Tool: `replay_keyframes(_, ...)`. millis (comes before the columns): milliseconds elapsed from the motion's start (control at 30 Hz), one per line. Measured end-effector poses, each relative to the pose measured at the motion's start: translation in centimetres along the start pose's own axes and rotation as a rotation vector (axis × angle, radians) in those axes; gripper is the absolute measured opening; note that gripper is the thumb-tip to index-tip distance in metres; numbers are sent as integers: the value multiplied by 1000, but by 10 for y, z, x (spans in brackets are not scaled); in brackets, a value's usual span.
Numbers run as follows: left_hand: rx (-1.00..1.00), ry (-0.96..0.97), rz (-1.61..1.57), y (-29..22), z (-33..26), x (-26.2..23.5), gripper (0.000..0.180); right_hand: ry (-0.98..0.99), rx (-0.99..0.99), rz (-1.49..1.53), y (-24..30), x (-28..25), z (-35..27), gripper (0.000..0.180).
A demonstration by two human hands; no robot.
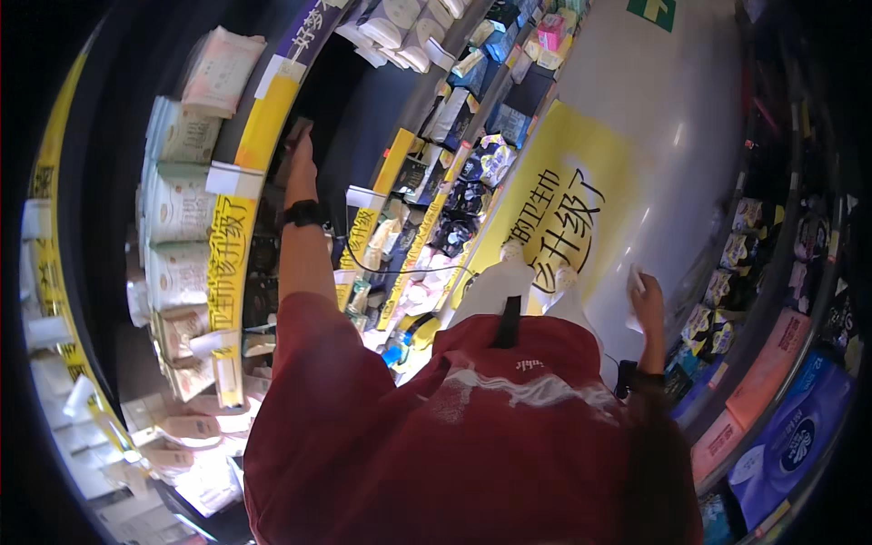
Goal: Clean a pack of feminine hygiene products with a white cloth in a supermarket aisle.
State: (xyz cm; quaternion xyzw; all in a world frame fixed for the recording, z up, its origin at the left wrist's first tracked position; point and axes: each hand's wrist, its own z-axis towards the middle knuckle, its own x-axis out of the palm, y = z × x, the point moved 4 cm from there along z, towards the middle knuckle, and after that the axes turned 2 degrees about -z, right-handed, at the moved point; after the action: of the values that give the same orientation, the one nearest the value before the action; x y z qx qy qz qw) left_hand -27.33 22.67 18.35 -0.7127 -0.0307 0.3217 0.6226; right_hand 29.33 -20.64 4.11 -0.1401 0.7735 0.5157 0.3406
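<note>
My left hand (302,156) reaches into a dark gap between shelf tiers, just right of a yellow shelf-edge strip (267,123). Its fingers look stretched out, partly lost in shadow, with nothing visible in them. A dark band circles that wrist. White and pale green soft packs (182,204) stand on the shelf to the left of this arm. Low on the right, beside my body, my right hand (648,307) is closed on a thin white cloth or tissue (634,283), whose exact kind is unclear.
Small colourful packs (468,195) fill lower shelves left of the aisle. A yellow floor sticker (554,173) covers part of the grey floor. The right-hand shelving holds pink boxes (767,363) and a large purple pack (790,445). A thin dark cable (409,271) hangs across my front.
</note>
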Motion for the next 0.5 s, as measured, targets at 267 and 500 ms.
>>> replay_keyframes(267,-23,176,731,42,91,17,70,-87,121,29,3,30,-29,34)
replay_keyframes(500,40,207,858,53,111,23,67,-31,230,15,14,47,-54,35)
